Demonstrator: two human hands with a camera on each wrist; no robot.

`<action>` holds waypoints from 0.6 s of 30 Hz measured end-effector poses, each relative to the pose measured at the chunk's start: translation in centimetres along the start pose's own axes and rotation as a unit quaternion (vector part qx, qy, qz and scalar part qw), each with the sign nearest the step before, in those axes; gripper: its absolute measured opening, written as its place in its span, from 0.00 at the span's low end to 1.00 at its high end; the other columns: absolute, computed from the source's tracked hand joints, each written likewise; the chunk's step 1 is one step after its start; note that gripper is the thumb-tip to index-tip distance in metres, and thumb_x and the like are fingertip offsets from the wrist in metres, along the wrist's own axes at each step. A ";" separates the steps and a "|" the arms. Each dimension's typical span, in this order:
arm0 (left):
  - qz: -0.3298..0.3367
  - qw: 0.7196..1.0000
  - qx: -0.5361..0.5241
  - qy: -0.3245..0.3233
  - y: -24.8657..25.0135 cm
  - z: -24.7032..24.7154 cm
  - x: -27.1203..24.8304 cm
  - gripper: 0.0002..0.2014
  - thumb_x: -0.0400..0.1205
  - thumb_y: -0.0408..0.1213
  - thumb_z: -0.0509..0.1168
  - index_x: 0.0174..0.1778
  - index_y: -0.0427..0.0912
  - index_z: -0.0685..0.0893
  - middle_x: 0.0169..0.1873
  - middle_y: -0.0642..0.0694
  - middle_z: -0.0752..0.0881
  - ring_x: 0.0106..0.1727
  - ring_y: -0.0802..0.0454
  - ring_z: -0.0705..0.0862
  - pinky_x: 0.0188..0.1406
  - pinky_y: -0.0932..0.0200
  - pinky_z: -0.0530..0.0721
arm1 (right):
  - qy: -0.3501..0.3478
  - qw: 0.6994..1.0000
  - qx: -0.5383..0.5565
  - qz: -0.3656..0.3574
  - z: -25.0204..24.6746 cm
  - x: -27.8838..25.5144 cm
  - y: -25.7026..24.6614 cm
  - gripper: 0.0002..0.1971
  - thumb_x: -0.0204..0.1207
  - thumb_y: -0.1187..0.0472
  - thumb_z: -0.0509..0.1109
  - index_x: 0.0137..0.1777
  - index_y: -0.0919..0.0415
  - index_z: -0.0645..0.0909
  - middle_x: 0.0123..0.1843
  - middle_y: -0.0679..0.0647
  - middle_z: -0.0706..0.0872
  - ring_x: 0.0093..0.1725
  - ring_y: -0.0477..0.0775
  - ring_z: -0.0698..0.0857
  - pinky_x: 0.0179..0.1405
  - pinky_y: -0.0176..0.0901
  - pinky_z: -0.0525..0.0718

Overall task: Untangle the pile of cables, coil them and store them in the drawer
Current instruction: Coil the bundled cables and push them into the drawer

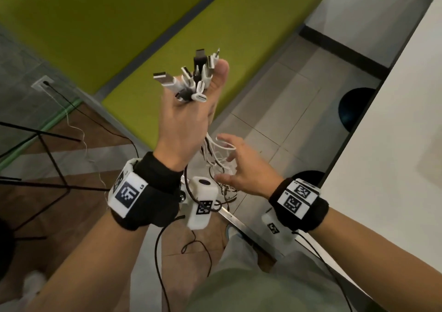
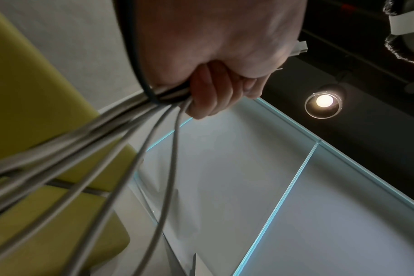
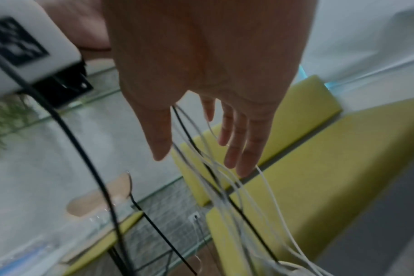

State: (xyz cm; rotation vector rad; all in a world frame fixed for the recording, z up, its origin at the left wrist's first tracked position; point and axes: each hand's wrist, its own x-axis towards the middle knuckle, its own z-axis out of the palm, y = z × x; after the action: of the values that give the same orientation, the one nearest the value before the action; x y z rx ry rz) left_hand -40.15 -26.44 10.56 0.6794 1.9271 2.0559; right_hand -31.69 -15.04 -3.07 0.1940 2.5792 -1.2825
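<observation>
A person's left hand (image 1: 184, 120) grips a bunch of white and black cables (image 1: 216, 158) just below their plugs (image 1: 193, 77), raised above a tiled floor (image 1: 275, 111), while the right hand (image 1: 241, 168), fingers (image 3: 234, 145) spread and relaxed, reaches among the dangling strands. Light, limp and prone to snagging, the cables are probably best taken near the plugs. A green bench (image 1: 167, 29) stands behind, a white surface (image 1: 394, 120) to the right; no drawer is in view.

Two bare hands show, the left hand (image 1: 184, 120) closed round one bunch of thin white and black cables (image 1: 216, 161) with about eight white or dark plug ends (image 1: 193, 79) fanned above its grip, the right hand (image 1: 241, 166) spread just beside the strands hanging below.
</observation>
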 end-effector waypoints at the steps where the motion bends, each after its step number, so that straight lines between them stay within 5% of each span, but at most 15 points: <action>1: 0.001 1.000 -0.002 -0.001 0.1 0.0 0.0 0.20 0.79 0.57 0.61 0.22 0.55 0.73 0.17 0.53 0.66 0.18 0.49 0.57 0.22 0.59 0.61 | -0.008 1.000 0.020 0.004 0.2 -0.2 -0.6 0.51 0.67 0.47 0.81 0.82 0.39 0.49 0.79 0.49 0.67 0.65 0.49 0.79 0.62 0.53 0.84; 4: 0.013 1.000 0.016 0.006 0.3 0.0 0.1 0.23 0.78 0.61 0.61 0.22 0.52 0.67 0.17 0.47 0.61 0.18 0.47 0.56 0.23 0.60 0.60 | -0.052 0.999 -0.003 0.014 1.7 -0.9 -0.9 0.54 0.68 0.49 0.80 0.83 0.41 0.43 0.79 0.54 0.70 0.68 0.54 0.80 0.64 0.53 0.82; 7: 0.013 1.000 0.014 0.022 0.4 -0.1 0.1 0.24 0.78 0.60 0.61 0.24 0.48 0.65 0.19 0.44 0.58 0.19 0.47 0.55 0.22 0.59 0.59 | -0.119 0.983 -0.140 0.002 2.4 -1.6 -0.4 0.35 0.69 0.47 0.77 0.75 0.52 0.69 0.61 0.56 0.87 0.57 0.59 0.86 0.55 0.56 0.86; 10: 0.004 0.999 0.005 0.041 0.2 -0.1 -0.1 0.24 0.77 0.59 0.61 0.24 0.47 0.63 0.19 0.43 0.57 0.19 0.47 0.55 0.21 0.60 0.58 | -0.221 0.973 -0.058 -0.011 2.7 -2.6 -1.0 0.34 0.69 0.47 0.78 0.75 0.49 0.71 0.69 0.49 0.83 0.63 0.47 0.81 0.65 0.46 0.79; 12: -0.003 0.999 -0.003 0.046 0.1 0.0 -0.2 0.23 0.77 0.59 0.61 0.24 0.48 0.63 0.19 0.45 0.57 0.19 0.49 0.54 0.20 0.60 0.57 | -0.249 0.967 0.018 -0.044 3.1 -3.0 -1.9 0.32 0.71 0.48 0.78 0.74 0.48 0.71 0.71 0.46 0.81 0.61 0.39 0.75 0.63 0.36 0.72; 18: -0.016 0.999 0.017 0.041 -0.1 -0.7 -0.2 0.24 0.82 0.56 0.62 0.22 0.53 0.66 0.19 0.49 0.58 0.20 0.48 0.55 0.21 0.58 0.56 | -0.250 0.960 0.099 -0.080 2.3 -2.7 -1.1 0.04 0.78 0.61 0.71 0.44 0.55 0.87 0.40 0.50 0.89 0.39 0.47 0.85 0.45 0.48 0.86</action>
State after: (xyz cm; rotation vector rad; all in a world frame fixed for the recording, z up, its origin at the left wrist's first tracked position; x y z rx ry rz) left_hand -40.35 -27.15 10.37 0.5760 2.0070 2.0671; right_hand -28.95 -17.59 -2.76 -0.2784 2.0706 -1.4256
